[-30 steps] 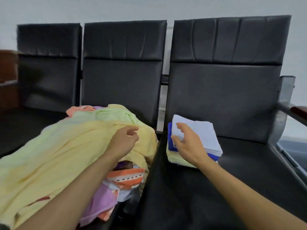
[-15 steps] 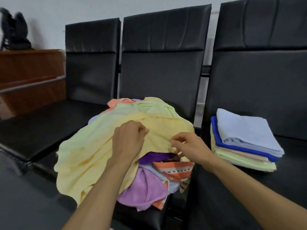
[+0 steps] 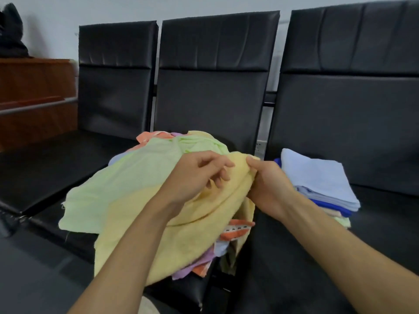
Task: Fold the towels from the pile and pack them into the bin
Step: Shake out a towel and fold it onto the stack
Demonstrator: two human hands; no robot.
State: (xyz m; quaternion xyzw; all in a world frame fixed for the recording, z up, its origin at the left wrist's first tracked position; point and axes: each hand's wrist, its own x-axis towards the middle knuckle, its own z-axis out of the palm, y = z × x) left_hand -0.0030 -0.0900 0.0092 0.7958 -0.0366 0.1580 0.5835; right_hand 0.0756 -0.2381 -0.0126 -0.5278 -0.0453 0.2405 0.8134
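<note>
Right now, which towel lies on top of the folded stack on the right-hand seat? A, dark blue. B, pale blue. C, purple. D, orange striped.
B: the pale blue towel tops the folded stack, with a dark blue towel just beneath it.

i see my right hand [image 3: 269, 186] pinching the yellow towel [image 3: 181, 234] atop the pile [image 3: 127, 196]; my left hand [image 3: 195, 175] touches it at 9 o'clock, and the folded stack [image 3: 317, 182] is at 3 o'clock.
</note>
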